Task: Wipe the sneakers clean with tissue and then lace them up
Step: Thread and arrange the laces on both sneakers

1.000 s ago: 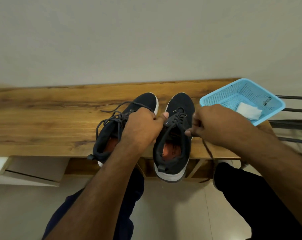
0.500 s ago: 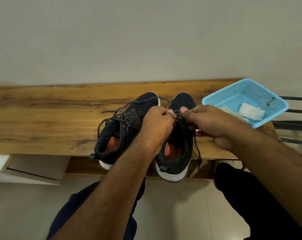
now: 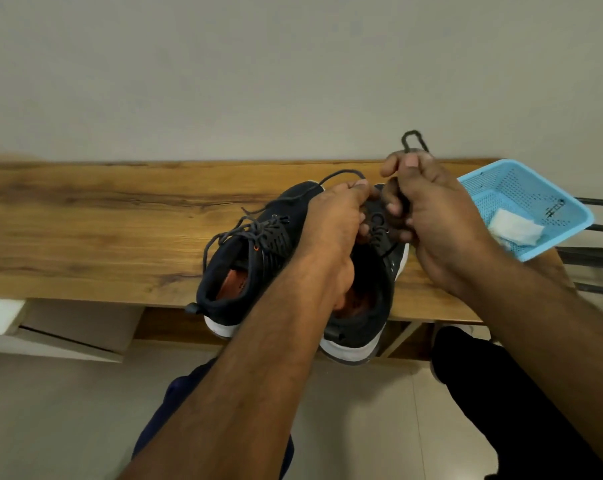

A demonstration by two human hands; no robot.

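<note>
Mostly hidden in the head view, the right sneaker shows only its heel, white sole and a strip of side, since both hands cover its toe and lacing. Left hand has its fingers curled round one lace end at the tongue; right hand pinches the other lace, a loop of which sticks up toward 12 o'clock. Left sneaker sits touching its partner at 9 o'clock, laces loose. Both heels overhang the near edge of the wooden surface, which runs bare toward 9 o'clock. At 3 o'clock a blue basket overhangs the surface's end, holding tissue; a dark mark inside it is illegible.
</note>
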